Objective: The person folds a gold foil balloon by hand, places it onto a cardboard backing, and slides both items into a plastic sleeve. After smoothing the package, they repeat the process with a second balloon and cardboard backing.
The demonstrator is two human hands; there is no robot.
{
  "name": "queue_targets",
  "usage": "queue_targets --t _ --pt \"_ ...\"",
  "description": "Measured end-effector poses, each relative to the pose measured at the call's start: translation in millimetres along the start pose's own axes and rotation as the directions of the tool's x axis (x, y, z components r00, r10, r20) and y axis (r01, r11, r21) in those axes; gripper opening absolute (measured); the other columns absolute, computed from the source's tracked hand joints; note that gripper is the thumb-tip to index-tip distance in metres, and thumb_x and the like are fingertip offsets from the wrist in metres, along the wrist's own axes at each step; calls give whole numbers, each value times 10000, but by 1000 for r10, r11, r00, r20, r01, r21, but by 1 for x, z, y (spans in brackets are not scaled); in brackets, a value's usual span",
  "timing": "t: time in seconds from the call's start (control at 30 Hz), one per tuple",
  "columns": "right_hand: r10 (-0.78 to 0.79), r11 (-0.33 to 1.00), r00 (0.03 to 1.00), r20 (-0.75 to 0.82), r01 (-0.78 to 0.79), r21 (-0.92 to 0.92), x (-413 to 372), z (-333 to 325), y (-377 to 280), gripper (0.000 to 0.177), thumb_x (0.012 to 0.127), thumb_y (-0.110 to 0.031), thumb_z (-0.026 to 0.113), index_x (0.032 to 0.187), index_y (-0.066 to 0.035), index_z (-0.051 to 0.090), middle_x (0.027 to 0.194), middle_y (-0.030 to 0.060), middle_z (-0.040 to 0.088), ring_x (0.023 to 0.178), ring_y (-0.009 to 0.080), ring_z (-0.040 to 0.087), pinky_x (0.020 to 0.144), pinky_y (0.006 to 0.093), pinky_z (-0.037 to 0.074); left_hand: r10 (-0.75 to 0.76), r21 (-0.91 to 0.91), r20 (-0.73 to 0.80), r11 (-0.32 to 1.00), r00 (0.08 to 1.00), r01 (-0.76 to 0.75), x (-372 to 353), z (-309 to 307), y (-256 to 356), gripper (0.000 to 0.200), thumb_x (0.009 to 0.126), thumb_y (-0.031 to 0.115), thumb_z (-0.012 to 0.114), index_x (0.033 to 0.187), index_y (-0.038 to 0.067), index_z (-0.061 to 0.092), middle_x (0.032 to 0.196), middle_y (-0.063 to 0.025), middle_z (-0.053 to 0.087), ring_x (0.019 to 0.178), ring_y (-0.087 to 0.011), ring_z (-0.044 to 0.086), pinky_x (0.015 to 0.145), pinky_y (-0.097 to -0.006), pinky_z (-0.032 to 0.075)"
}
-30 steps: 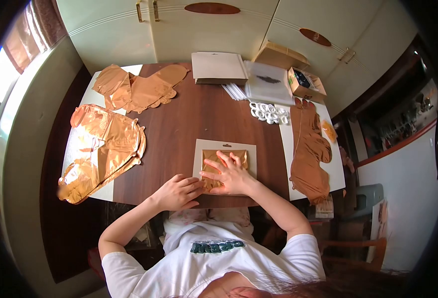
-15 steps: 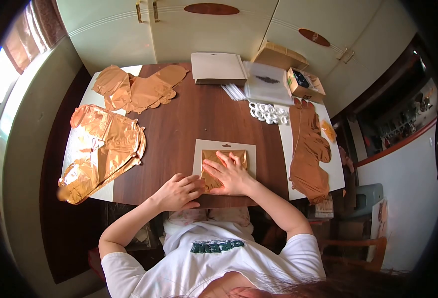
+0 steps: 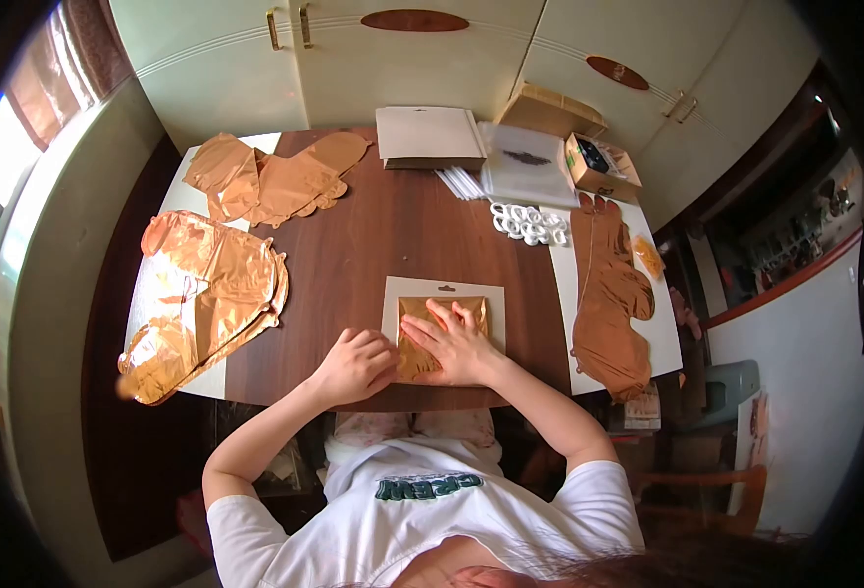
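A folded gold foil balloon (image 3: 418, 365) lies flat on a white card (image 3: 495, 312) with a hang hole at its top edge, close to the table's front. My right hand (image 3: 451, 345) rests flat on the foil, fingers spread. Just left of it, my left hand (image 3: 357, 365) is closed, its fingers curled down by the card's left edge. Whatever may be inside those fingers is hidden from view.
Flat foil balloons lie left (image 3: 211, 284), back left (image 3: 290, 176) and right (image 3: 610, 304). At the back are white cards (image 3: 427, 137), clear plastic bags (image 3: 530, 167), white ribbon rolls (image 3: 530, 223) and a small box (image 3: 603, 169).
My left hand has curled its fingers more tightly and shifted slightly beside the card. My right hand stays spread on the foil.
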State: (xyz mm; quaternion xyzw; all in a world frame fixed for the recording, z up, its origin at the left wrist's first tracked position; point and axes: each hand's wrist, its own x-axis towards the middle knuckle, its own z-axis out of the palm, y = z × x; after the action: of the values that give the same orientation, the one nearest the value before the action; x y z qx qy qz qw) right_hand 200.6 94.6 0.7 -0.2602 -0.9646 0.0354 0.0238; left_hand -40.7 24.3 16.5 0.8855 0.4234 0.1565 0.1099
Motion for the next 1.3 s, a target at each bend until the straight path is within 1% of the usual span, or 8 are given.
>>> queue_targets --t 0.1,0.13,0.43,0.8,0.9,1.07,1.17,1.3 --pt "42 999 999 -19 -42 10 0 0 -2 952 778 -688 543 1488 -131 239 1528 53 240 1412 308 185 1099 566 182 -19 21 -87 1000 996 21 16 2 1 463 782 354 712 1133 96 554 1217 -45 565 1166 -226 506 952 -405 365" --pt "47 999 999 -22 -46 12 1 0 -2 966 776 -695 538 1485 -111 238 1524 66 242 1412 300 187 1100 561 182 -20 20 -78 1000 997 21 19 6 -1 614 744 434 731 1184 67 512 1269 -89 531 1230 -269 460 977 -429 348" --pt "44 999 996 -77 -45 -4 0 6 -1 1011 773 -717 517 1469 -37 241 1515 104 254 1409 276 202 1101 531 190 -37 66 92 997 995 30 36 -1 -13 1031 685 656 678 1378 -38 359 1462 -181 360 1381 -329 293 1067 -481 272" --pt "37 995 994 -107 -27 100 -3 3 3 1039 745 -713 574 1448 -13 267 1501 139 267 1417 283 206 1125 506 186 -49 192 77 981 996 34 42 6 -14 1096 702 733 587 1410 -60 322 1475 -200 349 1391 -307 292 1108 -480 234" --pt "69 981 998 1 -68 181 -9 -6 20 1071 717 -708 615 1436 10 278 1487 174 284 1418 297 208 1137 475 198 -39 268 95 963 995 12 43 7 -15 1110 704 760 551 1409 -67 324 1474 -200 353 1388 -295 305 1106 -474 242" --pt "97 986 995 8 -97 136 -38 -17 59 1218 590 -745 652 1435 39 259 1495 185 293 1397 306 272 1155 463 195 -48 292 124 956 991 10 44 6 -11 1156 687 786 545 1404 -89 309 1471 -210 351 1390 -306 299 1108 -482 236" --pt "66 998 997 46 -67 9 -46 -15 65 1204 609 -768 618 1433 40 277 1513 170 279 1419 271 234 1166 462 173 -47 316 118 949 992 7 44 5 -11 1165 677 792 546 1404 -88 312 1467 -213 355 1381 -303 316 1107 -480 240" --pt "76 997 992 99 -77 4 -47 -16 68 1238 585 -773 625 1444 39 256 1527 167 255 1428 269 216 1172 463 150 -41 347 111 938 993 0 43 8 -12 1173 667 796 547 1404 -87 313 1464 -218 356 1376 -303 323 1109 -479 237"
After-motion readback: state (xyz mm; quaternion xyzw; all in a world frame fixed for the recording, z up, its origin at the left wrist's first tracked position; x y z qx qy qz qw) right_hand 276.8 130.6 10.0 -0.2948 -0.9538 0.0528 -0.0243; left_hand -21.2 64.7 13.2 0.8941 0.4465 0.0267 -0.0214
